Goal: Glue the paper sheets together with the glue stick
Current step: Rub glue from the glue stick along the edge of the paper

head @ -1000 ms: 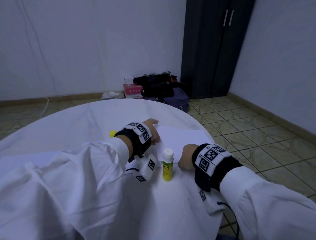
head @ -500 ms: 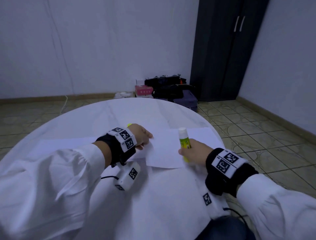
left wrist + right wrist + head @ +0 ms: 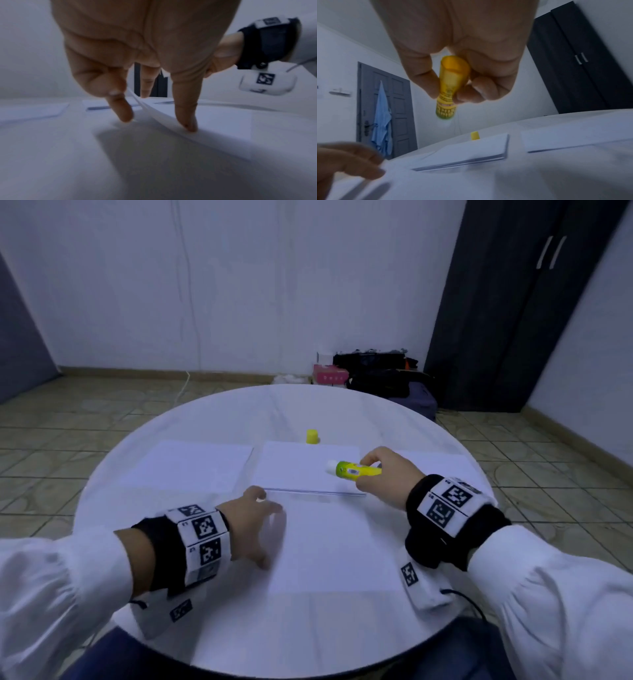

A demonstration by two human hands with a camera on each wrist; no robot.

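right hand (image 3: 383,477) clamped round glue stick (image 3: 356,470), held above stack (image 3: 301,470), tip toward 9 o'clock | left hand (image 3: 255,525) fingers spread, pressing sheet (image 3: 329,546) left edge at 6 o'clock | cap (image 3: 312,436) at 12 o'clock on table (image 3: 205,419)

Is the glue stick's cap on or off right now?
Off. The yellow cap stands alone on the table, while the right hand holds the glue stick with its white tip bare.

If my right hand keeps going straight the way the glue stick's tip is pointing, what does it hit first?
Judging by the head view, the glue stick in the right hand points left over the middle paper stack, which probably comes first. Its height is unclear, so it might pass over.
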